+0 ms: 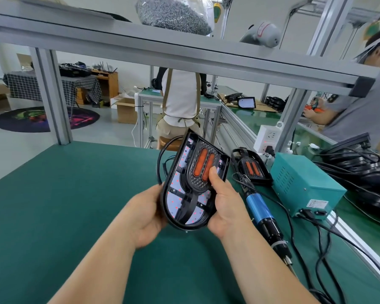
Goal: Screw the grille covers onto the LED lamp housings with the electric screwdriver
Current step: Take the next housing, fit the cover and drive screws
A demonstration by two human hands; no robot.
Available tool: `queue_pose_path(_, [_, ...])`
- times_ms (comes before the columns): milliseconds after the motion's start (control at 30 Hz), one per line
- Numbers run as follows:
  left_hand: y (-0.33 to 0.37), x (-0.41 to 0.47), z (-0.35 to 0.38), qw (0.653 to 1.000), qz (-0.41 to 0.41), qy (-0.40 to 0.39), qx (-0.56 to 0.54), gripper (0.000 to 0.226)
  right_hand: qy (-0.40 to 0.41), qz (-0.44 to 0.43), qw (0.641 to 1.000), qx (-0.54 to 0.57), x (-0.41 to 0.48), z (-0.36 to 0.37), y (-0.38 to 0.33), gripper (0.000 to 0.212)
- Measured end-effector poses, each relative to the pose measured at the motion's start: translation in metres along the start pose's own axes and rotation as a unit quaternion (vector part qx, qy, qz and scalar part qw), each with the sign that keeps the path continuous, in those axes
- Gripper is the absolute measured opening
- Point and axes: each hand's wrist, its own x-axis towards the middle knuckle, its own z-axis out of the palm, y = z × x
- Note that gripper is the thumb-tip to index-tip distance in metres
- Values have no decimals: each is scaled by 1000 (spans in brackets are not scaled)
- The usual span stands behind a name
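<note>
We held the housing [185,207] between our hands above the mat [75,194], its grille [201,172] (two orange lenses) seated on top. Our left hand [147,213] gripped the left rim. Our right hand [225,207] clasped the right rim, thumb pressing the grille. The screwdriver [259,207] lay on the mat just to the right.

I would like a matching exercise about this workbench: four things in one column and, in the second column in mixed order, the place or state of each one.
Things
1. nearer LED lamp housing
2. electric screwdriver
3. teal power supply box
4. bag of screws

Places or states
A. on the upper shelf
B. lying on the green mat, no hand on it
C. gripped by the left hand and the right hand
D. standing at the bench's right side

Pairs: 1-C, 2-B, 3-D, 4-A
</note>
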Motion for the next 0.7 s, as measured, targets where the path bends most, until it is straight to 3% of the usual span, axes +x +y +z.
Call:
queue_pose_path(100, [6, -2, -6, 995, -24, -85, -55, 72, 18, -22, 999, -40, 1, -3, -1, 13])
queue_pose_path(200, [5, -1, -2, 993, -2, -115, -32, 59, 15, -22, 996, -79, -1, 0, 2, 8])
queue_pose_path(267, [-1, 1, 2, 995, 7, -79, -52, 52, 2, -41, 993, -111, -2, 3, 7, 9])
queue_pose_path(367, [-3, 7, 2, 996, 33, -4, -83, 48, -26, -37, 989, -142, -4, 7, 9, 18])
queue_pose_path(567, [4, 14, -12, 977, 61, 90, -184, 31, -30, 164, 956, -240, -15, 8, 15, 45])
queue_pose_path(700, [4, 14, -13, 970, 81, 94, -207, 28, -58, 231, 951, -199, -18, 12, 17, 61])
